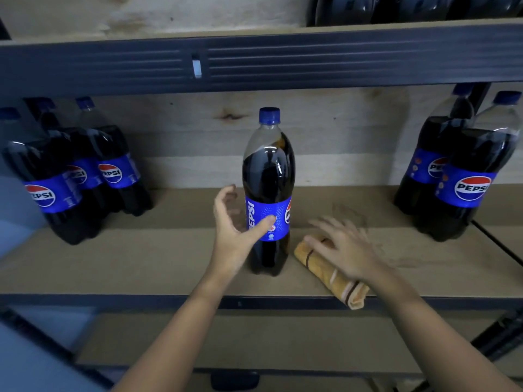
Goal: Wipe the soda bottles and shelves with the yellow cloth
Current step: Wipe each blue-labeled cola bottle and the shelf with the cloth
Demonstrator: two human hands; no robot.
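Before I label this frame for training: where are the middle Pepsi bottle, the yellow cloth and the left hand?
middle Pepsi bottle [268, 213], head view, blue label.
yellow cloth [325, 271], head view, rolled middle.
left hand [235, 222], head view, palm.

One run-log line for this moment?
left hand: open, thumb touching middle bottle | right hand: open over yellow cloth | shelf
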